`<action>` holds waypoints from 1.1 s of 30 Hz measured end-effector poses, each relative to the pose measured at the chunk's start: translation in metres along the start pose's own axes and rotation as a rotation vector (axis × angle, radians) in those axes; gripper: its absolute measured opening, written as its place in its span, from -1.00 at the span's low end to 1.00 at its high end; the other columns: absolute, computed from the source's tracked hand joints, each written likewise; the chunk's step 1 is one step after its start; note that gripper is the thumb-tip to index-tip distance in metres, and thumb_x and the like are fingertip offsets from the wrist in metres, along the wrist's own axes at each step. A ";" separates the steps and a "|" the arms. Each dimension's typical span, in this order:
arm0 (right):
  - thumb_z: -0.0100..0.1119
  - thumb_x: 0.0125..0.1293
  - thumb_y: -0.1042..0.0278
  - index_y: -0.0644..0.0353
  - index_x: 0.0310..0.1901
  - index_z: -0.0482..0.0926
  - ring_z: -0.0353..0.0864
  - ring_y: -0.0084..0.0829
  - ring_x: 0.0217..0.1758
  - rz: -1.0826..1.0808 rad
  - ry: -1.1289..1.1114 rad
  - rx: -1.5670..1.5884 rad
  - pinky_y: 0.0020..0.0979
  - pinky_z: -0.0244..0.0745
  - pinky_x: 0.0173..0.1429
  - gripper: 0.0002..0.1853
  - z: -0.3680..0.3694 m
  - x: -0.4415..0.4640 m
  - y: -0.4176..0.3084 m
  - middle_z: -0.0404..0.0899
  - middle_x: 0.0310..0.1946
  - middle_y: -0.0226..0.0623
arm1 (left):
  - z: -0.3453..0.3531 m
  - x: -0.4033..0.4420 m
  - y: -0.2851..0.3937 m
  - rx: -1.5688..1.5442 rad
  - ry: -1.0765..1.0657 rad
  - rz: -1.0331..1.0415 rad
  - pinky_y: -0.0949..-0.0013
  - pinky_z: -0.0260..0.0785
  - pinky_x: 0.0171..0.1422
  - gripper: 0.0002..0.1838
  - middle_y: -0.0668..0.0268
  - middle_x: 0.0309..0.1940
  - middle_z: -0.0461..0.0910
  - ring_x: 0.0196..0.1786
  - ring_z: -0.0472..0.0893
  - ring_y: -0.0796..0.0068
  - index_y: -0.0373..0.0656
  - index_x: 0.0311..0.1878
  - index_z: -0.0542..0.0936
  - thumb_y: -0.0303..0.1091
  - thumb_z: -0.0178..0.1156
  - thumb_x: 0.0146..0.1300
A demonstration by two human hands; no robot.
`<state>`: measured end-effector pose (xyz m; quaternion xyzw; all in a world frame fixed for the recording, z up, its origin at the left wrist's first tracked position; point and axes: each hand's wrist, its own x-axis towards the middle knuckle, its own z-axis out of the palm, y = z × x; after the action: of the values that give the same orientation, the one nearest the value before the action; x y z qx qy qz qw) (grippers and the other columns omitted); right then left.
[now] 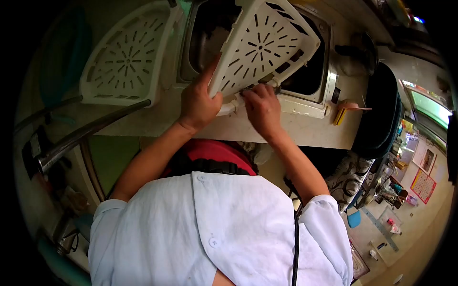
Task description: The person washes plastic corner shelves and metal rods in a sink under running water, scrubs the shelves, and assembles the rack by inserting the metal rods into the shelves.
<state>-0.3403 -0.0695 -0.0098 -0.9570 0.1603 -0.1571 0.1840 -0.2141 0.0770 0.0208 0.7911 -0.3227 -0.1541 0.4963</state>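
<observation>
My left hand (200,102) is closed on the edge of a white plastic corner shelf (265,59) with slots radiating from its centre. The shelf is held tilted over the sink (305,106), partly covering the basin. At the shelf's near lower edge is my right hand (264,108), fingers bent and pressed together. A small dark thing shows at those fingertips, too hidden to name. A similar white slotted shelf (128,61) rests to the left of the sink.
Metal tubes (98,128) stick out at the left, below the second shelf. On the counter's right side lie a pinkish item and a yellow-handled tool (340,116). A black tub (381,119) stands beyond it. A red round seat (217,155) is under the counter edge.
</observation>
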 end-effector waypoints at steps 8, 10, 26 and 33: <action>0.19 -0.11 0.52 0.14 -0.46 0.58 0.41 -0.23 -0.32 0.042 0.032 -0.115 -0.27 0.39 -0.29 -0.89 -0.006 0.005 0.003 0.43 -0.45 -0.30 | 0.002 -0.002 -0.003 0.017 0.017 0.066 0.26 0.42 -0.13 -0.20 0.17 0.00 0.45 -0.13 0.53 0.11 0.12 0.26 0.21 -0.60 0.00 -0.18; 0.18 -0.10 0.51 0.10 -0.44 0.59 0.41 -0.23 -0.31 0.003 -0.032 -0.016 -0.28 0.39 -0.29 -0.87 -0.006 0.001 -0.027 0.43 -0.44 -0.30 | 0.003 -0.001 -0.006 0.026 0.027 0.085 0.27 0.42 -0.12 -0.21 0.18 0.02 0.44 -0.12 0.53 0.11 0.11 0.26 0.22 -0.60 0.00 -0.18; 0.07 -0.17 0.49 0.10 -0.56 0.53 0.41 -0.23 -0.24 0.020 -0.001 -0.114 -0.27 0.39 -0.38 -0.92 -0.004 0.005 -0.007 0.37 -0.45 -0.30 | 0.009 0.003 -0.007 0.003 0.031 0.065 0.24 0.41 -0.13 -0.25 0.11 -0.06 0.48 -0.14 0.53 0.09 0.04 0.23 0.26 -0.57 0.02 -0.18; 0.18 -0.02 0.45 0.16 -0.39 0.56 0.42 -0.23 -0.22 0.148 0.042 -0.200 -0.32 0.40 -0.22 -0.90 -0.025 0.014 0.026 0.45 -0.39 -0.29 | 0.018 0.006 -0.012 -0.064 0.060 0.054 0.22 0.39 -0.11 -0.31 0.06 -0.10 0.49 -0.13 0.52 0.05 0.00 0.22 0.27 -0.54 -0.01 -0.13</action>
<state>-0.3431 -0.1053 0.0046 -0.9526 0.2491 -0.1465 0.0952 -0.2156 0.0639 0.0022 0.7699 -0.3239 -0.1269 0.5350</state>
